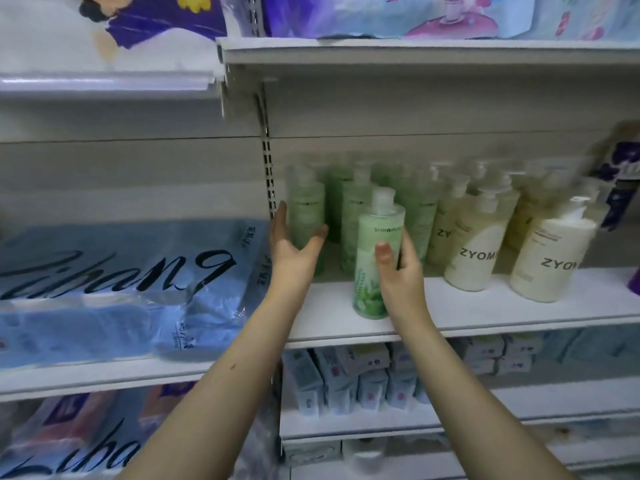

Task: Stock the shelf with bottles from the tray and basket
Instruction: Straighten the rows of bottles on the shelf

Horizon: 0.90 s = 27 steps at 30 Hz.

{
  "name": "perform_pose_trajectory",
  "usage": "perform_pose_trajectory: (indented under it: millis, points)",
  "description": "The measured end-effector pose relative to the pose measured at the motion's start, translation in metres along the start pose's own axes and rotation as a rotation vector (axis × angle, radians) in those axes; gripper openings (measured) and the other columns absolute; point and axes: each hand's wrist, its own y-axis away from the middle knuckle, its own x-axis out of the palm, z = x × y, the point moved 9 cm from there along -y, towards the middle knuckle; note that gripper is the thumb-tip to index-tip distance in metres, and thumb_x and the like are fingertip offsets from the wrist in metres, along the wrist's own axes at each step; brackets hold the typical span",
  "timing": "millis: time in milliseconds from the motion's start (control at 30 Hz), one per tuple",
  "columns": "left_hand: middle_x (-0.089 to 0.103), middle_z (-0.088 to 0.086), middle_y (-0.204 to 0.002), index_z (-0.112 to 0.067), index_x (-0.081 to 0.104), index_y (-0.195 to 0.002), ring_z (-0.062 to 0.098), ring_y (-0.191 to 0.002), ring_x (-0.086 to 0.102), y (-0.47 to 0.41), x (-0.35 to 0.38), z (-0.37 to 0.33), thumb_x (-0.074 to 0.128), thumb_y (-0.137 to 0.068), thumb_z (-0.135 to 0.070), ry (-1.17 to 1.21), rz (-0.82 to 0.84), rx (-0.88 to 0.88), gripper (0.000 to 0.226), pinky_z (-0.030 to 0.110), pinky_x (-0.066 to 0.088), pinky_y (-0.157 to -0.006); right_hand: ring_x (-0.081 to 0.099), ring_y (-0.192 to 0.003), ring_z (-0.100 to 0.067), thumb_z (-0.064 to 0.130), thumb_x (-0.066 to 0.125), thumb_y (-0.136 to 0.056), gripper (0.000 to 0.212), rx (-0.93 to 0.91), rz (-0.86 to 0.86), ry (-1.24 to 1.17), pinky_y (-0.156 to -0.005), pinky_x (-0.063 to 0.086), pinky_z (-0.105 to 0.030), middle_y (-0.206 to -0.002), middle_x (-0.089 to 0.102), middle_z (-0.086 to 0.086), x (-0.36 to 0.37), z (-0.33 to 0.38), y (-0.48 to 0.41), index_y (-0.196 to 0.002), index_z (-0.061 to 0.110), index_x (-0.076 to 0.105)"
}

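Observation:
On the white shelf my right hand grips a green bottle with a clear cap, upright near the shelf's front edge. My left hand holds the leftmost green bottle, fingers behind it and thumb across its front. Several more green bottles stand in rows behind. Cream pump bottles marked ZYOM fill the shelf's right half. No tray or basket is in view.
A slotted upright bounds the shelf on the left. Blue plastic-wrapped packs lie on the neighbouring shelf. Small boxes fill the shelf below. Soft packs sit on the shelf above. A purple pack stands far right.

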Motion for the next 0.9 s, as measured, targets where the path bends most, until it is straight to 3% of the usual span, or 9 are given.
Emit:
perform_pose_trajectory:
  millis: [133,267,333,400,500,567,900]
  points:
    - [0.055,0.003,-0.135,-0.022,0.041,-0.143,0.018,-0.119,0.055,-0.015,0.0,0.012,0.069,-0.088,-0.011,0.079,0.001,-0.075,0.063,0.027,0.051,-0.094,0.065,-0.105,-0.005,0.083,0.063,-0.06,0.07,0.041,0.007,-0.024,-0.081,0.053,-0.021,-0.11,0.069,0.019,0.001,-0.006,-0.004,-0.116,0.042,0.055]
    - [0.059,0.001,-0.126,-0.034,0.049,-0.128,0.024,-0.119,0.056,-0.017,-0.004,0.022,0.067,-0.09,-0.016,0.082,0.005,-0.111,0.046,0.046,0.049,-0.1,0.066,-0.102,-0.005,0.083,0.065,-0.058,0.071,0.077,0.035,-0.05,-0.079,0.053,-0.02,-0.107,0.07,0.018,0.002,-0.011,-0.006,-0.114,0.039,0.056]
    - [0.06,0.0,-0.121,-0.035,0.049,-0.121,0.024,-0.114,0.058,-0.017,-0.004,0.018,0.066,-0.091,-0.016,0.046,0.023,-0.097,0.04,0.045,0.052,-0.095,0.066,-0.103,-0.007,0.078,0.066,-0.063,0.065,0.094,0.045,-0.058,-0.081,0.053,-0.02,-0.107,0.07,0.018,0.001,-0.015,-0.006,-0.114,0.038,0.057]
    - [0.061,0.003,-0.122,-0.031,0.05,-0.125,0.025,-0.113,0.06,-0.014,-0.004,0.015,0.064,-0.092,-0.013,0.044,0.044,-0.092,0.04,0.042,0.055,-0.091,0.066,-0.105,-0.008,0.071,0.067,-0.068,0.059,0.103,0.058,-0.071,-0.082,0.054,-0.022,-0.109,0.07,0.016,0.002,-0.016,-0.006,-0.115,0.038,0.057]
    - [0.063,0.003,-0.119,-0.026,0.05,-0.127,0.022,-0.11,0.062,-0.002,-0.008,0.012,0.064,-0.092,-0.014,0.031,0.072,-0.065,0.04,0.026,0.057,-0.081,0.065,-0.108,-0.009,0.053,0.064,-0.085,0.048,0.117,0.078,-0.108,-0.086,0.053,-0.026,-0.117,0.068,0.008,0.003,-0.018,-0.006,-0.125,0.028,0.055]
    - [0.061,0.002,-0.124,-0.023,0.047,-0.135,0.019,-0.113,0.061,0.011,-0.009,0.01,0.065,-0.091,-0.023,-0.021,0.097,-0.013,0.048,0.03,0.055,-0.088,0.064,-0.111,-0.011,0.044,0.06,-0.087,0.053,0.125,0.087,-0.123,-0.091,0.053,-0.03,-0.123,0.065,0.003,0.003,-0.019,-0.005,-0.133,0.021,0.051]
    - [0.055,0.003,-0.137,-0.015,0.038,-0.145,0.013,-0.12,0.057,0.051,-0.014,0.006,0.067,-0.089,-0.022,0.061,0.076,-0.035,0.063,0.028,0.051,-0.096,0.061,-0.117,-0.01,0.045,0.06,-0.083,0.063,0.171,0.13,-0.159,-0.1,0.05,-0.037,-0.13,0.062,0.005,0.005,-0.02,-0.001,-0.14,0.024,0.046]
